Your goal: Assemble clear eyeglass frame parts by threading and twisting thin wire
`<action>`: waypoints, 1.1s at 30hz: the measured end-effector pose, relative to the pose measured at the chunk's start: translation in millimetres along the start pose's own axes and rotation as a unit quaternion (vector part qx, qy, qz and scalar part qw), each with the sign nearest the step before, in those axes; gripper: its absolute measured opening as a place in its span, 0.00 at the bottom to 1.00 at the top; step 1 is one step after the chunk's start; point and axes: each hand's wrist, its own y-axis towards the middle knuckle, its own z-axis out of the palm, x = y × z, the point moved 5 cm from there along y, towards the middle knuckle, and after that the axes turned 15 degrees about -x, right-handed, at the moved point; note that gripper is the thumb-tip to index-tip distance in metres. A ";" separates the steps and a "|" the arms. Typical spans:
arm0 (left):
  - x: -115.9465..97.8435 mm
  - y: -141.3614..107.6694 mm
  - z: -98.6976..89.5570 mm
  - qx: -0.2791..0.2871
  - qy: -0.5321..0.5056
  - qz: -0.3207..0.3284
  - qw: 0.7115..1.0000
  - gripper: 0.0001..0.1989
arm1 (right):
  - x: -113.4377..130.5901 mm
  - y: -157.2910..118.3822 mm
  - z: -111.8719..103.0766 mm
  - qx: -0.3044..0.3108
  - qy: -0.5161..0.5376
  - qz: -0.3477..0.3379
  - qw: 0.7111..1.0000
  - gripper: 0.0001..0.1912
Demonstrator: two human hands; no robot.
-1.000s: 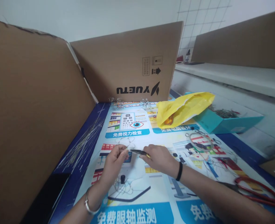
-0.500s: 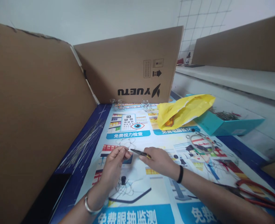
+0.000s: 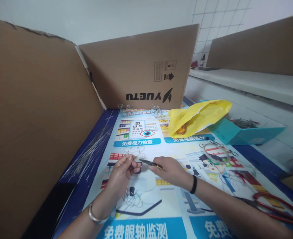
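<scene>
Thin looped wire rises from the pinched fingertips of my left hand, which wears a silver bangle. My right hand, with a black band at the wrist, is wrapped round dark-jawed pliers. The pliers' tips point left and sit just beside my left fingertips; whether they touch the wire is too small to tell. Below my hands, more curled wire lies on the printed sheet by a small black piece.
Cardboard panels stand left and behind. Straight wires lie at left. A yellow bag leans by a teal box of wire pieces. A wire coil and red-handled scissors are at right.
The view has shifted slightly. My left hand has turned a little, its lower fingers more loosely curled. The pliers remain beside its fingertips.
</scene>
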 end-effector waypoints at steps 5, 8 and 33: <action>-6.0 0.4 1.8 0.022 0.020 0.026 0.999 0.08 | -1.5 -0.5 0.4 0.015 0.024 -0.002 1.000 0.21; -5.0 0.0 1.3 0.019 0.012 0.019 1.000 0.07 | -2.7 0.4 1.3 0.023 0.040 -0.006 0.999 0.20; 5.7 -1.5 -3.4 -0.028 -0.075 -0.062 0.995 0.05 | 9.0 -6.3 4.1 -0.005 -0.008 -0.068 0.998 0.16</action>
